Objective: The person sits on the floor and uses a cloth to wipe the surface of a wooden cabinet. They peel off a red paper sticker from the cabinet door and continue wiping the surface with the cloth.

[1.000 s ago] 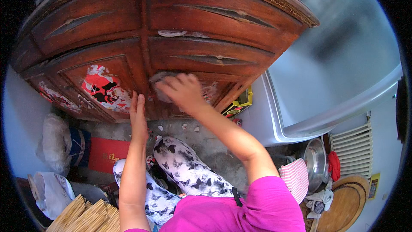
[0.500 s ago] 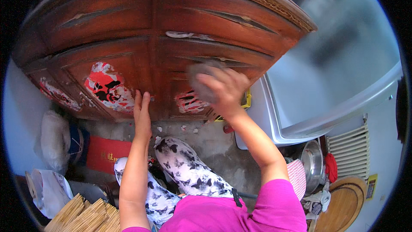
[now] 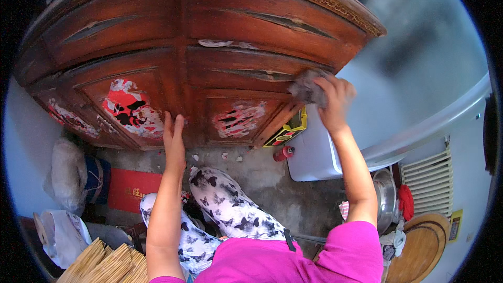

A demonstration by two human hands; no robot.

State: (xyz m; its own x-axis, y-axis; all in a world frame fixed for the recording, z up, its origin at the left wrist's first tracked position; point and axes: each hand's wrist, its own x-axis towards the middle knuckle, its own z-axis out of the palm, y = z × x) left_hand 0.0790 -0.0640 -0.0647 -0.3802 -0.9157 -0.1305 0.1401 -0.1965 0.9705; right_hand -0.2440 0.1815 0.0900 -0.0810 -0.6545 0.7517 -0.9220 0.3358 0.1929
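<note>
Right hand (image 3: pixel 335 99) grips crumpled grey cloth (image 3: pixel 307 87) at right edge of wooden cabinet (image 3: pixel 183 76). Left hand (image 3: pixel 174 140) free, fingers extended at cabinet front; contact cannot be confirmed. Drawer fronts (image 3: pixel 241 4) mostly bare; torn red-and-white paper (image 3: pixel 131 107) left on door panels (image 3: pixel 219 106). Surface work judged incomplete.

The left hand (image 3: pixel 174 131) is resting against the cabinet (image 3: pixel 193 73), the right hand (image 3: pixel 335 99) holding a cloth (image 3: pixel 305 87) at the cabinet's right edge. An appliance (image 3: pixel 408 105) is standing right of the cabinet, a carton (image 3: pixel 285 133) sitting between them; scraps (image 3: pixel 225 155) are lying on the floor (image 3: pixel 293 204) before the cabinet.
</note>
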